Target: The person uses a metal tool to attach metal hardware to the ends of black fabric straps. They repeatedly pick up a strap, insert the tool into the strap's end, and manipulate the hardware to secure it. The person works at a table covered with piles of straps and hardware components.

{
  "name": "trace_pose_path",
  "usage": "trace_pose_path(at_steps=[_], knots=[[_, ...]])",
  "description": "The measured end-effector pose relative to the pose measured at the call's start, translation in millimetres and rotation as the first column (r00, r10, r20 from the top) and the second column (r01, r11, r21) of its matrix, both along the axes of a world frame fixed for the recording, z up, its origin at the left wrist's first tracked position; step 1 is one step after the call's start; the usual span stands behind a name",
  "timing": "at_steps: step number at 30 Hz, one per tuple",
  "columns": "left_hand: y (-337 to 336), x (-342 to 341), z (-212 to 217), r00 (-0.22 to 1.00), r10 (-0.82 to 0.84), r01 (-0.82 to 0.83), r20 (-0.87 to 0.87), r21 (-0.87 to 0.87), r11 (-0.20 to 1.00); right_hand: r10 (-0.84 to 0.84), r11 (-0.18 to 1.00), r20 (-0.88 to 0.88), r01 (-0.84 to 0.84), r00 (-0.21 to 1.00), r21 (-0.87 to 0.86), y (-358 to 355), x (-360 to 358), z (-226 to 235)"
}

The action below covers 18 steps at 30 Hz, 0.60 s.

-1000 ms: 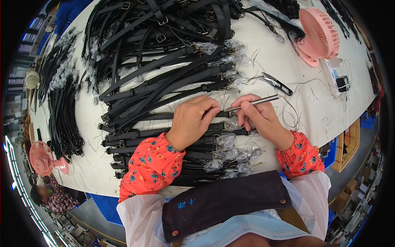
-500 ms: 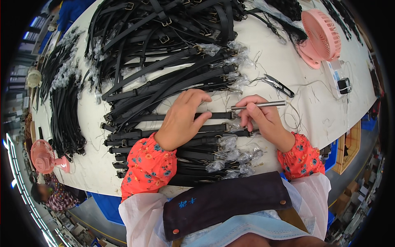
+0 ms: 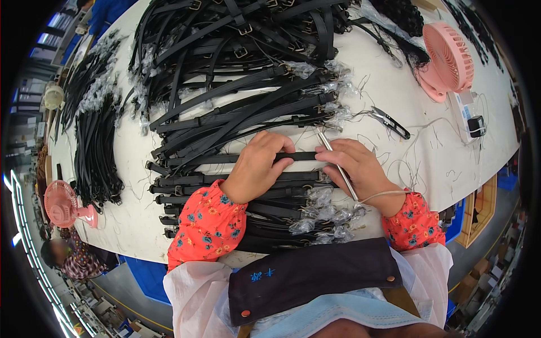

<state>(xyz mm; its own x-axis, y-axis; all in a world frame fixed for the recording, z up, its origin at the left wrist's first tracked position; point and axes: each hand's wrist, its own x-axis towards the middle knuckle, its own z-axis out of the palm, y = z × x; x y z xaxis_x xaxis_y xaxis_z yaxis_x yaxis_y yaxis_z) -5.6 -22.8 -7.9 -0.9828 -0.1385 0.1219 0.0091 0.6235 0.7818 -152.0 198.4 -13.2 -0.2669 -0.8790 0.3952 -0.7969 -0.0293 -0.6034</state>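
Note:
A black strap is stretched level between my two hands. My left hand is closed on it, thumb and fingers pinching it from both sides. My right hand is closed at the strap's right end, with a slim silver pen-like rod tucked among its fingers. The rod slants from upper left to lower right; I cannot tell what its tip is. More black straps lie in a row nearer to me, their buckled right ends covered in clear plastic wrap. Several other straps lie beyond my hands.
A big heap of buckled black belts covers the far side of the white table. Dark thread snips lie right of the hands. A pink fan and a white power strip stand farther right; another pink fan is at left.
My right hand has closed on the strap's end, and the rod has swung from nearly level to steeply slanted. My left hand now pinches the strap. The view has shifted slightly.

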Motion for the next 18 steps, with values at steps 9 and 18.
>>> trace_pose_path(at_steps=[9, 18], knots=[[-20.7, 6.8, 10.1, 0.996, -0.085, 0.085, 0.009, -0.249, 0.965, -0.028, 0.999, -0.031, 0.028, 0.999, 0.018, 3.0, -1.4, -3.0], [-39.0, 18.0, 22.0, 0.988, -0.079, 0.106, 0.134, -0.206, 0.973, -0.049, 0.999, -0.026, 0.049, 0.998, 0.007, 5.9, -6.4, 5.4]])
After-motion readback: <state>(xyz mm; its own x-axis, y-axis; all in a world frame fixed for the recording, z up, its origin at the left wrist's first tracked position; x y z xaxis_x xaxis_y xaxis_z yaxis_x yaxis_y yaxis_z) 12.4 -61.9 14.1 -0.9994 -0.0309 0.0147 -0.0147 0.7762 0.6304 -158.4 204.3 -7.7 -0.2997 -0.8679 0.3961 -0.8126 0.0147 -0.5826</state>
